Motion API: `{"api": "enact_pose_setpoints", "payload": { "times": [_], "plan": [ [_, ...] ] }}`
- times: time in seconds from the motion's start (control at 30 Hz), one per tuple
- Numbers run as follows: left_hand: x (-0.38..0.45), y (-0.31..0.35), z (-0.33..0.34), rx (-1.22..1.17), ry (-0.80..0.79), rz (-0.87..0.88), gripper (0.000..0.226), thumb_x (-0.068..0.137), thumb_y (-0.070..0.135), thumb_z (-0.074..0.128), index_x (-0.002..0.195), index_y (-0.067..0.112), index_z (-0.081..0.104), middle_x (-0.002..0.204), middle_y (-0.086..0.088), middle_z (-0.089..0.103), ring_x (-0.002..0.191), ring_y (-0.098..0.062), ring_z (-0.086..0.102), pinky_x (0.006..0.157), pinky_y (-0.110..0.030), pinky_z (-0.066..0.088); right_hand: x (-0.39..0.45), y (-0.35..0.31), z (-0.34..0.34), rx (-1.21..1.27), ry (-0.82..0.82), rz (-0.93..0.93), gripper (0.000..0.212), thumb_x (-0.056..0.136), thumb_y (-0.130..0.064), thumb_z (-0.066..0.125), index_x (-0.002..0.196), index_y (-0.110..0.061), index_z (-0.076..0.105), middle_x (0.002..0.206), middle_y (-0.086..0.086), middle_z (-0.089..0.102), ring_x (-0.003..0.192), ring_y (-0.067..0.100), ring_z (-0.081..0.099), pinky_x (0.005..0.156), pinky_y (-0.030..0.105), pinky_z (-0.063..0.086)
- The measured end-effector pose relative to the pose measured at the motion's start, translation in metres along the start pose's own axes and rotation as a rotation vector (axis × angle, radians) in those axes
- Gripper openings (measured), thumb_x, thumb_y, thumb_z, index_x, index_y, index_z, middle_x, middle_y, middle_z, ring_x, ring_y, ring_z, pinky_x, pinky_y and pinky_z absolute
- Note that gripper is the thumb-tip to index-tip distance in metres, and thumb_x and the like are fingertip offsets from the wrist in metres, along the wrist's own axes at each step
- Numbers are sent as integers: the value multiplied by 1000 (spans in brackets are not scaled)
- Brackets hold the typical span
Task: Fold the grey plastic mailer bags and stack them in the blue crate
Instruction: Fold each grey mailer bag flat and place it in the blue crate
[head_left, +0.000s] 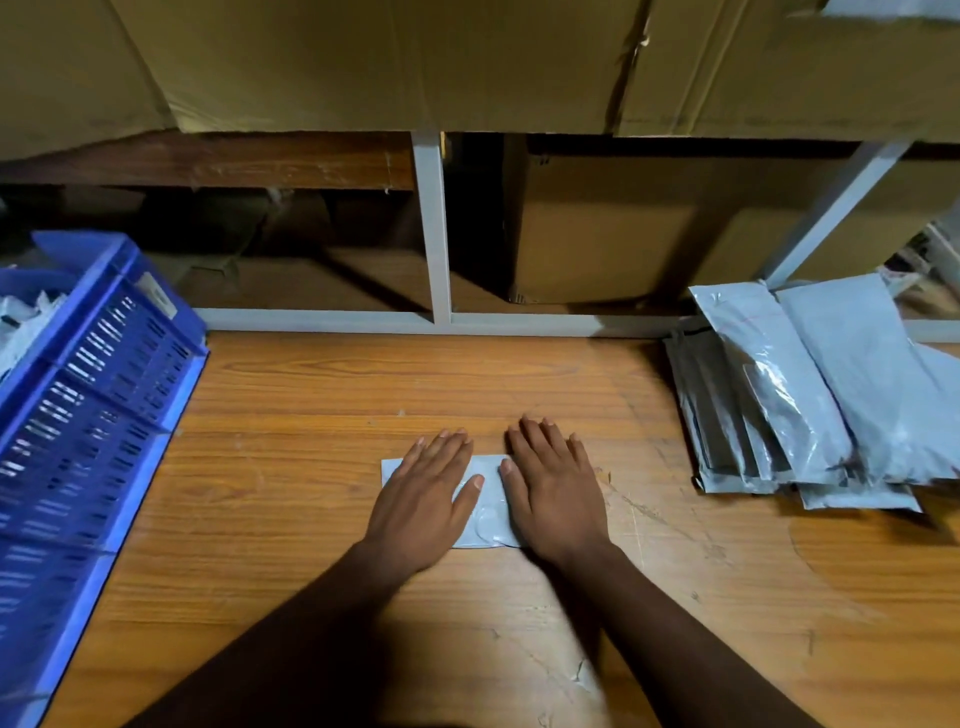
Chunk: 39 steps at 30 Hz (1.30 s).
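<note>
Scratched, wood-grain laminate covers the table (519, 374), which is edged at twelve o'clock by a pale metal shelf frame (432, 228) with brown cardboard boxes (597, 228) behind and above it. At nine o'clock sits the blue crate (98, 395), rigid plastic with slotted walls, holding crumpled grey plastic inside. At three o'clock lies a loose, slumped pile of unfolded mailer bags (810, 395), smooth, glossy grey film catching the light. At the centre, a folded mailer bag (485, 512) lies flat as a small creased rectangle, pinned under both hands. The left hand (423, 499) presses its left part with fingers straight and spread, palm down. The right hand (553, 493) presses its right part likewise, flat and open, thumb resting on the plastic.
</note>
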<state>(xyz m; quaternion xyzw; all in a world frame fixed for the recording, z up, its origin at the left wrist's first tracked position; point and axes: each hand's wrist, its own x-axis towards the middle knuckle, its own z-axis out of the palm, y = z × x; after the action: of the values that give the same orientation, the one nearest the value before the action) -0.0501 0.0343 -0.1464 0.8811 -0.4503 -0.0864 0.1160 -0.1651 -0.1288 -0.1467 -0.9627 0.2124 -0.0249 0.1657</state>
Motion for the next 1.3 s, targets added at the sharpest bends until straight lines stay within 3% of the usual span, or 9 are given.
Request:
{"api": "enact_pose_setpoints", "payload": {
  "times": [0.1, 0.27, 0.43, 0.57, 0.73, 0.87, 1.03, 1.17, 1.3],
  "plan": [
    [-4, -2, 10, 83, 21, -23, 72, 105, 59, 13, 162, 19, 28, 169, 4, 20, 157, -11, 17, 129, -33, 2, -2, 2, 11, -16, -2, 16, 64, 109, -54, 15, 162, -23, 32, 172, -1, 17, 160, 24, 9, 129, 47, 8],
    [0, -3, 23, 85, 252, 19, 61, 107, 50, 38, 152, 11, 49, 161, -3, 40, 151, -17, 35, 128, -38, 19, 3, -2, 14, -82, 30, 27, 62, 109, -50, 23, 158, -17, 41, 169, 2, 27, 158, 29, 16, 127, 51, 16],
    [4, -2, 39, 149, 402, 70, 56, 104, 40, 51, 144, 1, 56, 154, -14, 50, 144, -28, 48, 118, -49, 38, 6, -3, 17, -125, -8, 23, 68, 108, -51, 10, 160, -15, 37, 170, 2, 25, 159, 30, 12, 126, 55, 17],
    [3, -5, 33, 105, 325, 46, 59, 106, 46, 44, 149, 6, 52, 159, -9, 44, 148, -23, 42, 121, -47, 33, 4, -2, 17, -117, 1, 2, 67, 109, -52, 9, 160, -18, 37, 170, 1, 26, 160, 30, 9, 126, 57, 14],
    [-17, -12, 16, 66, 160, 173, 68, 104, 60, 38, 157, 18, 40, 167, 2, 30, 157, -12, 16, 128, -50, 13, -16, 5, 11, -17, 108, -176, 49, 111, -40, 33, 154, -20, 48, 163, -4, 41, 160, 23, 12, 125, 59, 11],
    [-29, -23, 19, 82, 133, 147, 75, 99, 75, 37, 157, 27, 40, 165, 9, 33, 157, -12, 19, 127, -45, 18, -34, 4, 21, -72, 50, -340, 56, 111, -42, 33, 161, -16, 34, 170, 0, 26, 160, 18, 12, 125, 59, 13],
    [-22, -21, 23, 52, 118, 113, 74, 95, 76, 42, 153, 30, 46, 163, 8, 38, 153, -13, 29, 125, -42, 20, -30, 7, 24, -74, 19, -302, 56, 111, -45, 31, 162, -20, 32, 170, -4, 25, 159, 17, 14, 127, 54, 10],
    [-27, -20, 19, 63, 77, 98, 81, 95, 81, 34, 158, 30, 38, 167, 8, 29, 156, -11, 19, 127, -39, 13, -30, 16, 18, -5, 1, -286, 60, 108, -54, 41, 159, -23, 38, 168, -5, 30, 157, 16, 22, 126, 51, 18],
    [-34, -24, 20, 51, 77, -12, 98, 88, 87, 35, 162, 24, 29, 170, 5, 20, 159, -17, 10, 129, -45, 11, -47, 24, 17, -52, 23, -166, 78, 104, -68, 35, 165, -21, 19, 173, -2, 9, 160, 18, 0, 129, 45, 3]
  ]
}}
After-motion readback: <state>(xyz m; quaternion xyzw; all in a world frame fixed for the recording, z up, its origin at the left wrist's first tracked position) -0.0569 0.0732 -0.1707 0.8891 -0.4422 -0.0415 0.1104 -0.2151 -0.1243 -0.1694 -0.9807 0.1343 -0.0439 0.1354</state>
